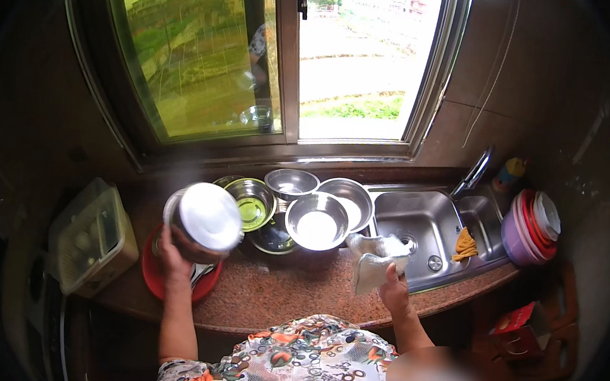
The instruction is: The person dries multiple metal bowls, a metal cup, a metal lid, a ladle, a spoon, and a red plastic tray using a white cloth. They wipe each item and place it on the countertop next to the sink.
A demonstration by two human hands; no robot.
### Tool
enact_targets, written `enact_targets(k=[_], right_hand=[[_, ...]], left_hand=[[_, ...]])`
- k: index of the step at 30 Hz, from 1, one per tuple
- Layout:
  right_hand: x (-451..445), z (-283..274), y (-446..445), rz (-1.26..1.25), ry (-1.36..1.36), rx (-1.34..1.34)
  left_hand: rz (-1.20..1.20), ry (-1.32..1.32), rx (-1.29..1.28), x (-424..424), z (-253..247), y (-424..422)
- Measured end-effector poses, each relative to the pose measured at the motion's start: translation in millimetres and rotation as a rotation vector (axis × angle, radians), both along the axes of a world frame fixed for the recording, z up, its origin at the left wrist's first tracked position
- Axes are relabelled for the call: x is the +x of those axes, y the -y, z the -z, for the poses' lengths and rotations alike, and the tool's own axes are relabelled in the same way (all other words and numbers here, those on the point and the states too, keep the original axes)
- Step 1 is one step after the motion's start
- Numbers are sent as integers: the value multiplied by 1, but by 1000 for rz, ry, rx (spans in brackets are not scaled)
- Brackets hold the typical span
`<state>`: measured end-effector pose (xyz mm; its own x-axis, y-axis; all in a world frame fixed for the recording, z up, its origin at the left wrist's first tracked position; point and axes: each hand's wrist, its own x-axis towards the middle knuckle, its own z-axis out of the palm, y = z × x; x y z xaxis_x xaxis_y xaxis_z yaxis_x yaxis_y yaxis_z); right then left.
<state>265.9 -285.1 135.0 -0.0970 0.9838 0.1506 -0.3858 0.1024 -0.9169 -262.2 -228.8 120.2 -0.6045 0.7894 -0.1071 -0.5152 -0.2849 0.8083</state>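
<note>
My left hand [175,260] grips a shiny metal bowl [210,216], tilted with its bright round face up, above a red plastic basin [153,272] on the counter. Metal utensils [200,272] show in that basin. In my right hand [397,290] is a pale cloth [376,266], held up near the sink's front left corner. Between my hands several stainless steel bowls stand close together behind the counter's front part, among them a front bowl [317,221], a rear one [291,183] and one with a greenish sheen [250,205].
A double steel sink [416,215] with a faucet [473,172] and a yellow-orange cloth [464,244] lies to the right. Stacked plastic basins [521,237] stand beyond it. A lidded plastic container [91,249] is at left on the granite counter [285,302]. Behind is a window [292,82].
</note>
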Motion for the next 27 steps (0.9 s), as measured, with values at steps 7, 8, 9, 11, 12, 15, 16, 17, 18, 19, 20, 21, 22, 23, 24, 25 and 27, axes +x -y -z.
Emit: enact_targets(k=[7, 8, 9, 11, 12, 15, 16, 17, 18, 19, 20, 21, 22, 23, 24, 25, 27], right_hand=[[-89, -54, -20, -133, 1211, 846], [-97, -41, -18, -94, 1184, 816], [-100, -33, -16, -57, 1158, 785], [-87, -34, -25, -55, 1122, 663], [-78, -27, -34, -70, 1029, 540], [-50, 25, -71, -192, 472, -19], [-42, 31, -72, -222, 353, -94], [-36, 37, -70, -179, 403, -58], [-34, 38, -68, -135, 454, -19], [-33, 32, -62, -92, 504, 16], [-33, 23, -52, -4, 724, 190], [-39, -7, -37, 6, 877, 381], [-42, -19, -22, 4, 984, 506], [-43, -25, -9, 1, 1091, 630], [-42, -30, -1, 28, 1115, 686], [-41, -33, 3, 58, 1140, 745], [-30, -36, -1, 43, 1096, 748]], left_hand=[[543, -453, -31, 232, -27, 48], [559, -338, 2, 250, -13, 50], [573, -221, 34, 262, -2, 54], [606, -358, 136, 270, 6, 66], [674, -392, 116, 274, -1, 70], [760, -410, 74, 293, -17, 82], [751, -425, 97, 299, -10, 79], [742, -439, 120, 305, -6, 78], [726, -443, 114, 310, -7, 76], [719, -382, 66, 314, -6, 73], [711, -320, 19, 316, -6, 69], [697, -256, -32, 319, -3, 67], [647, -260, -85, 325, -1, 65], [635, -238, -94, 330, -1, 64], [622, -219, -101, 333, -2, 64], [610, -198, -105, 336, -3, 62], [597, -445, -50, 343, -12, 63]])
